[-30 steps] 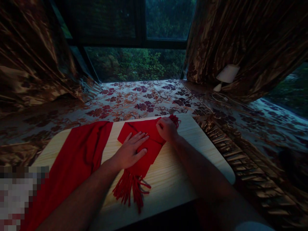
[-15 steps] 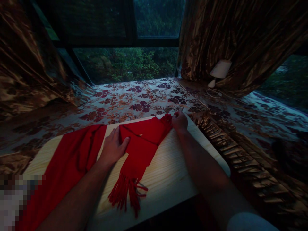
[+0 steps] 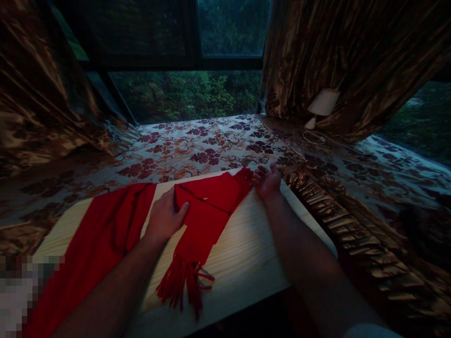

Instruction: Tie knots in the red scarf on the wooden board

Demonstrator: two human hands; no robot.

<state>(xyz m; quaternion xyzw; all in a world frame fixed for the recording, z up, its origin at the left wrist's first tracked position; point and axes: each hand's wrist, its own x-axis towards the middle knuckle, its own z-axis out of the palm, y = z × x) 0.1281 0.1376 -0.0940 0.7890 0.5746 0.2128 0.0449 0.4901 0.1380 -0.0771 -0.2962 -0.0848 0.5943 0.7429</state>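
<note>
A red scarf (image 3: 207,218) with fringed ends lies folded on a light wooden board (image 3: 253,249). One fringe hangs toward me, the other points to the far right. My left hand (image 3: 165,213) rests flat at the scarf's left fold, thumb on the cloth and fingers stretched along its edge. At the far right fringe is my right hand (image 3: 268,184), turned partly palm up with its fingers apart; nothing is held in it. More red cloth (image 3: 105,220) spreads over the board's left side, beyond my left forearm.
Flowered fabric (image 3: 207,145) covers the surface behind the board, up to the window. A small white lamp (image 3: 324,103) with a loose cord stands at the back right. Brown curtains (image 3: 306,47) hang at both sides. A ruffled gold trim (image 3: 338,220) runs along the right.
My right hand has let go of the scarf's far fringe, opened, and turned its palm upward, shifting slightly right. My left hand has stayed in place on the scarf.
</note>
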